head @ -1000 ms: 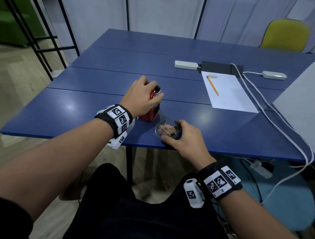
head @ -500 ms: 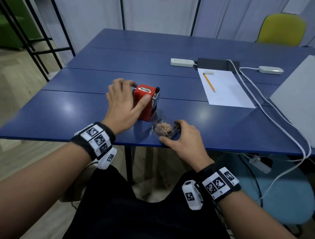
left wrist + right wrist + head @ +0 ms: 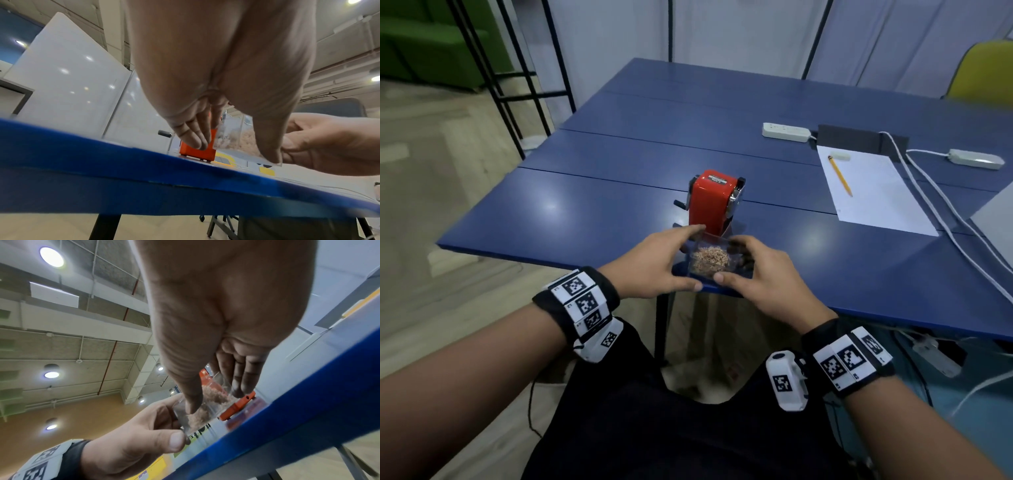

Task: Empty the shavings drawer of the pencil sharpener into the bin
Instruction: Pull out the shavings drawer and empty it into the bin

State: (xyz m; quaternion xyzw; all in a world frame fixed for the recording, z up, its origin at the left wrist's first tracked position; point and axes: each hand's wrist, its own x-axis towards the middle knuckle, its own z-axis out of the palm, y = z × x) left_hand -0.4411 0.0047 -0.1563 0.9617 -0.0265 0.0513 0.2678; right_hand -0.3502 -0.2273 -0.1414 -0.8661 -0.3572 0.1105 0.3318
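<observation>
- While both hands meet at the lower centre of the head view, the clear drawer point(image 3: 709, 261) sits between them, above the near edge of the blue table point(image 3: 599, 205), tan shavings point(image 3: 710, 262) piled inside.
- Left hand point(image 3: 654, 265): grip narrow, thumb on the drawer's near corner, fingers along its left and far side; the left wrist view shows the thumb tip on the clear wall.
- Right hand point(image 3: 767, 279): grip narrow, thumb on the near edge, fingers curled over the right side.
- Drawer is fully out of the red sharpener point(image 3: 714, 202), which stands upright just behind it, centre frame, crank side facing left.
- Upper right: white paper point(image 3: 876, 198) with a yellow pencil point(image 3: 840, 175) lying on it, a white power strip point(image 3: 786, 132) beyond, white cables point(image 3: 941, 202) running down the right side.
- Yellow chair point(image 3: 984, 72) at the top right corner.
- Bin: cannot tell where it is.
</observation>
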